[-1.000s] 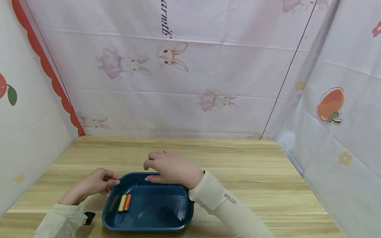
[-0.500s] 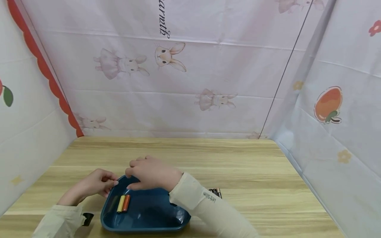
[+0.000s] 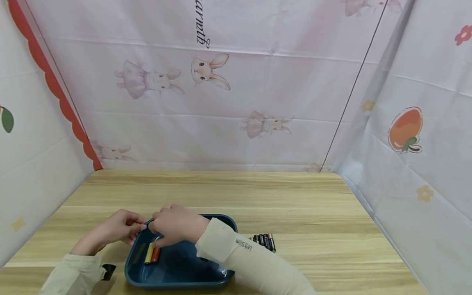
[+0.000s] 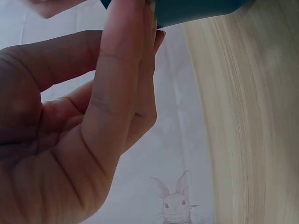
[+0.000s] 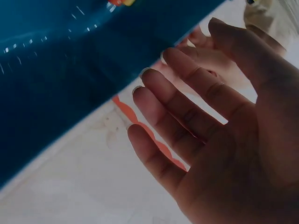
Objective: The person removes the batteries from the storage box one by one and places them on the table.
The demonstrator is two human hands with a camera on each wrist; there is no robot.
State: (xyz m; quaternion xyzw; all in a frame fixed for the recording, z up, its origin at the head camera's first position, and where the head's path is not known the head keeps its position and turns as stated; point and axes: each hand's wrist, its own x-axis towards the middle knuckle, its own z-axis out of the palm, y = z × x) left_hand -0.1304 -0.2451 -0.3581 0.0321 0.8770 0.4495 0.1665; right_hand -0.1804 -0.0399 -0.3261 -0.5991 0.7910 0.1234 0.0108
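Note:
A dark blue tray (image 3: 180,283) lies on the wooden table, with a yellow battery (image 3: 149,253) and a red battery (image 3: 155,256) side by side at its left end. My left hand (image 3: 118,229) pinches the tray's rim at the far left corner between thumb and fingers. Over the left part of the tray is my right hand (image 3: 178,225), its fingertips near that same corner. In the right wrist view, the fingers of that right hand (image 5: 201,112) are spread and loosely extended beside the tray wall (image 5: 56,107), holding nothing. The right hand and sleeve hide part of the tray.
Several black batteries (image 3: 266,241) lie in a row on the table, right of the tray and partly behind the right sleeve (image 3: 250,258). Printed cloth walls (image 3: 236,143) border the table at the back and both sides.
My right hand has moved left and nearer along the tray's far rim to the far left corner. The black batteries have come into view. The left hand stays on the rim.

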